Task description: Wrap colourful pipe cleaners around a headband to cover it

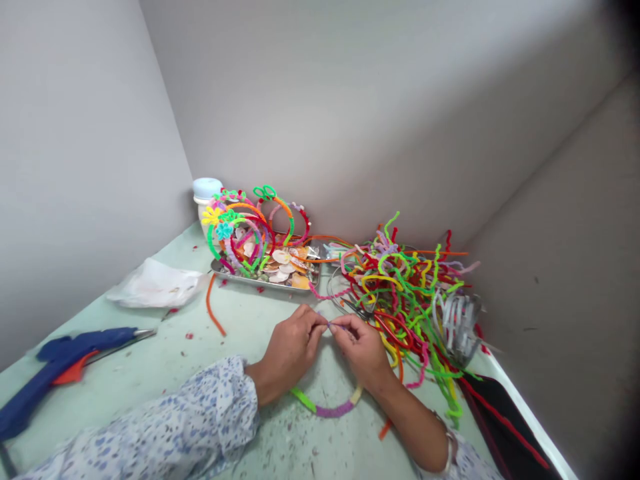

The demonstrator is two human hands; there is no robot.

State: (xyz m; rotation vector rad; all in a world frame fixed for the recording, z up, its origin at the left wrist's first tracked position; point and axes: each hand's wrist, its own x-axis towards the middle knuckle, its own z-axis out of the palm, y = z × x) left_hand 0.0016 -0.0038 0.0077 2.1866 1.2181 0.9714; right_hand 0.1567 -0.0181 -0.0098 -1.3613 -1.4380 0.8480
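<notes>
Near the middle of the table, my left hand [295, 343] and my right hand [364, 350] meet at the fingertips. Both pinch a thin purple pipe cleaner [330, 325], mostly hidden by the fingers. Below them curves a band wrapped in green, purple and cream fuzzy wire [334, 411]; its ends go out of sight behind my hands. A large tangle of colourful pipe cleaners [400, 280] lies just beyond my right hand. Beyond my left hand, a metal tray [260, 283] holds flat pale and orange pieces, with several decorated fuzzy headbands [245, 233] standing on it.
A blue glue gun [75, 353] with an orange trigger lies at the left. Behind it are a white plastic bag [157, 283] and an orange pipe cleaner [213, 307]. A white bottle with a blue lid [207, 189] stands at the back; a dark case [505, 420] lies at the right.
</notes>
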